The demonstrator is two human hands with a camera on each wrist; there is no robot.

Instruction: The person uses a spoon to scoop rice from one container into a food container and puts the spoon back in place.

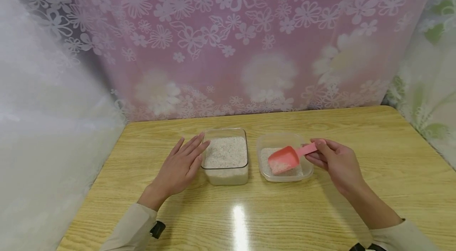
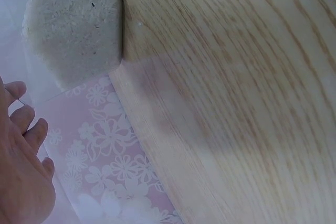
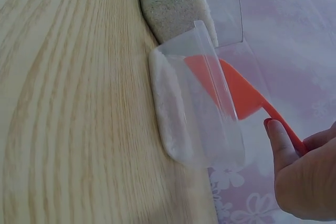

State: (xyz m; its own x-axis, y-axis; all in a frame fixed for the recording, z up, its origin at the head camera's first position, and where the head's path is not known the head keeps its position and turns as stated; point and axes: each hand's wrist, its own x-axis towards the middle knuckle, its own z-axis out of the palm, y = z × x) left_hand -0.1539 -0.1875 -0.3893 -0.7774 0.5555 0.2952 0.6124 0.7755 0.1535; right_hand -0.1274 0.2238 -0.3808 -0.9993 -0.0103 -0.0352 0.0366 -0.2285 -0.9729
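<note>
My right hand (image 1: pixel 342 164) grips the handle of a pink scoop (image 1: pixel 285 158), orange-red in the right wrist view. The scoop's bowl dips inside a translucent plastic container (image 1: pixel 261 172), and some grains lie in it. White rice (image 3: pixel 170 106) covers the bottom of that container. To its left stands a clear, dark-rimmed container (image 1: pixel 229 177), filled much higher with rice (image 1: pixel 226 152). Against this fuller container's left side rests my left hand (image 1: pixel 179 168), its fingers extended and holding nothing.
Both containers stand side by side on a wood-grain table (image 1: pixel 199 219), with a narrow gap between them. Behind the table's far edge hangs a pink floral curtain (image 1: pixel 221 57). Pale sheeting (image 1: pixel 53 124) borders the left side, and a leafy print curtain (image 1: pixel 424 84) the right.
</note>
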